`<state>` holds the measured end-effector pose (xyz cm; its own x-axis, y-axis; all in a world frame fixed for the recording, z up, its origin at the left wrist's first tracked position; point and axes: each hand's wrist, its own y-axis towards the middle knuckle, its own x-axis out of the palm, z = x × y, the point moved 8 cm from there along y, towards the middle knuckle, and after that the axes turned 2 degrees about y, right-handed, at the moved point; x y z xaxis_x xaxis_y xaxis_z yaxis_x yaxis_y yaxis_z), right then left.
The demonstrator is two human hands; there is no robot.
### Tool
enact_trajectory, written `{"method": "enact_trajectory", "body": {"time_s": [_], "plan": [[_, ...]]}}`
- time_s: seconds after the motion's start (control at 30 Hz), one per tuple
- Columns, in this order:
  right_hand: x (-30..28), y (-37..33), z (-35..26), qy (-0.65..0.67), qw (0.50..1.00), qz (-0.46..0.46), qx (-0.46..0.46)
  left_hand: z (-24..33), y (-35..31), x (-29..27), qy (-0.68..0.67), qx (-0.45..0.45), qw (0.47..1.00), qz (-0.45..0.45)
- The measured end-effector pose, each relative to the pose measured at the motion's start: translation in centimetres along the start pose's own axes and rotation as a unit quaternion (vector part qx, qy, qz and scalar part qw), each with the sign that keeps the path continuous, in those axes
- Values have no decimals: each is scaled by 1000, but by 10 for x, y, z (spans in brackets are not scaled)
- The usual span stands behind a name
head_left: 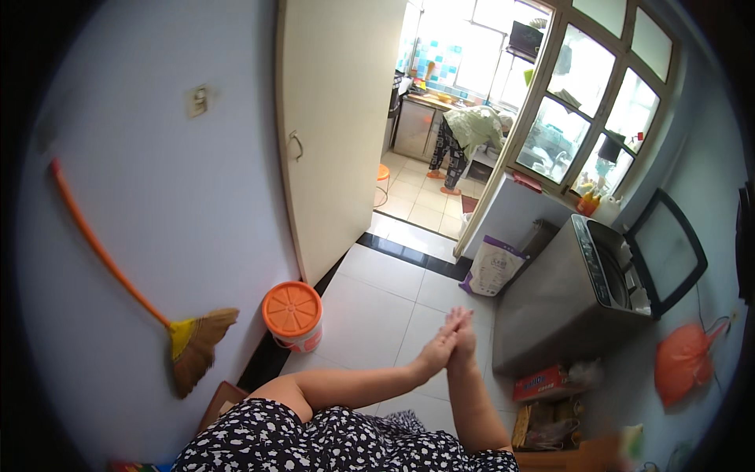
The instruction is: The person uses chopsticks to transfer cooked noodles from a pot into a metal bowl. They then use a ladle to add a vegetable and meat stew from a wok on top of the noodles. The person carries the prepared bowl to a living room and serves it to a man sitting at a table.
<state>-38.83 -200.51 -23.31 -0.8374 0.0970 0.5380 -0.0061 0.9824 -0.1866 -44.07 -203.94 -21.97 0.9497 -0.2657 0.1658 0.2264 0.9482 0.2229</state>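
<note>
My left hand [434, 354] and my right hand [465, 337] meet in front of me, palm against palm. Their fingers are stretched out and point away from me, the left ones lying against the right hand. Nothing shows between them, though the touching palms are hidden. Both bare forearms reach forward from a black and white patterned garment [252, 436]. Below the hands lies the tiled floor [370, 295], and neither hand touches any object.
Left stand a lidded bucket [292, 311], a broom [193, 342] and an open door [338, 118]. Right are a washing machine [543, 299] with raised lid, a white-purple bag [494, 267], boxes [543, 383] and a hanging red bag [683, 363]. Beyond the doorway, a person [468, 134] bends over.
</note>
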Motion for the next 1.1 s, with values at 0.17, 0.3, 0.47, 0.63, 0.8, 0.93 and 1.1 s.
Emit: {"method": "enact_trajectory", "body": {"time_s": [0.17,0.3,0.47,0.63,0.8,0.93,1.1], "plan": [[-23,159,-53,15,996,3,-83,-62,179,-12,44,7,997,-57],[34,284,-60,13,988,-151,-12,-107,373,-94,60,29,995,79],[89,477,-85,-16,983,-169,76,-95,532,-178,19,-22,985,171],[76,700,-115,-42,998,-43,25,-111,653,-181,-24,-55,995,75],[115,839,-115,55,990,-115,58,-178,849,-264,-33,-47,998,37],[129,934,-145,15,996,-81,30,-191,986,-299,13,-92,995,46],[58,1076,-191,97,994,47,4,-260,1103,-252,85,-20,995,-50]]}}
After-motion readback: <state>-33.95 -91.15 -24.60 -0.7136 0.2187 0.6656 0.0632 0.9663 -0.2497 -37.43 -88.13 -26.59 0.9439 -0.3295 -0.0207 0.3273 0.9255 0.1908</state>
